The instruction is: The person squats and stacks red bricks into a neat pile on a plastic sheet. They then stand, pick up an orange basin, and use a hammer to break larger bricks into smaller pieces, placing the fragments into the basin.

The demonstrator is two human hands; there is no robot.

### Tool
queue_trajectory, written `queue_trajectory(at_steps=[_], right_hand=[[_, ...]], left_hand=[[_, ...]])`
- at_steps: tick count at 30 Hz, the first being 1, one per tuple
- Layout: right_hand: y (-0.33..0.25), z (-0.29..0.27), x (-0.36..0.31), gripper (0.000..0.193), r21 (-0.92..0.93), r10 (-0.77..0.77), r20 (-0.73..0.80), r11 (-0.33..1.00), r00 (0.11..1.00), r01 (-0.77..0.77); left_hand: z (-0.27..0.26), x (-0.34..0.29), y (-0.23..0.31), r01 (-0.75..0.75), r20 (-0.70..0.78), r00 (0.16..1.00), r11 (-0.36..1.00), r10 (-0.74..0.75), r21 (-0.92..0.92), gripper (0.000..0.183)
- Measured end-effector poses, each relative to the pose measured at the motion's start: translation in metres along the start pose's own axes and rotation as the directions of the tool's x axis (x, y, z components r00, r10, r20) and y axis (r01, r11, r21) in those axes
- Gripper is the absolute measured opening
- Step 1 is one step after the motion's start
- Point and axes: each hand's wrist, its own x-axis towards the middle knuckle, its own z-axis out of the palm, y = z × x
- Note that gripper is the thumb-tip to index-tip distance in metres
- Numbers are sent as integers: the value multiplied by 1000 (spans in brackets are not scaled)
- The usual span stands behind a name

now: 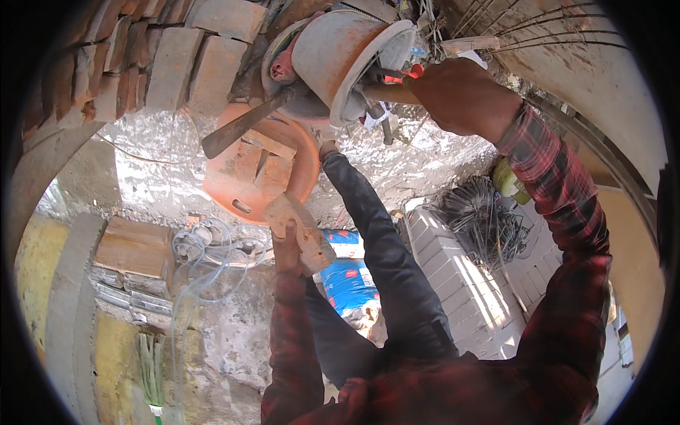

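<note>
In my left hand (287, 248) is an orange-brown brick (301, 225), gripped from below, close to the orange plastic basin (306, 173). Several brick pieces (275, 176) lie inside that basin. My right hand (453, 95) reaches to the mouth of a grey bucket (333, 57) tipped on its side. Its fingers close round a wooden handle (393, 93); the tool's other end is hidden in the bucket. Beside that hand shows a small red item (413, 71). A long flat wooden piece (248, 127) slants from the bucket over the basin.
Stacked bricks (170, 64) stand at the far left. Coiled clear hose (205, 251) and a cardboard box (132, 248) lie at left. Blue-and-white sacks (348, 283) are by my legs. A bundle of dark wire (474, 219) sits on grey blocks (457, 269) at right.
</note>
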Motion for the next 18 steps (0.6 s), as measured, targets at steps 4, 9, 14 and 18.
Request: queue_trajectory(at_steps=[4, 9, 14, 18], right_hand=[[39, 7, 5, 44, 289, -152, 103, 950, 983, 117], [78, 52, -1, 51, 782, -201, 526, 496, 827, -377], [39, 119, -59, 45, 846, -229, 530, 69, 816, -529], [-66, 145, -171, 52, 896, -105, 441, -1, 891, -444]], left_hand=[[7, 2, -11, -15, -8, 1000, 1000, 15, 15, 57], [12, 3, -10, -31, 27, 999, 999, 31, -9, 58], [1, 13, -1, -54, -43, 998, 991, 49, -122, 49], [-11, 28, 7, -124, -113, 988, 969, 101, -215, 52]])
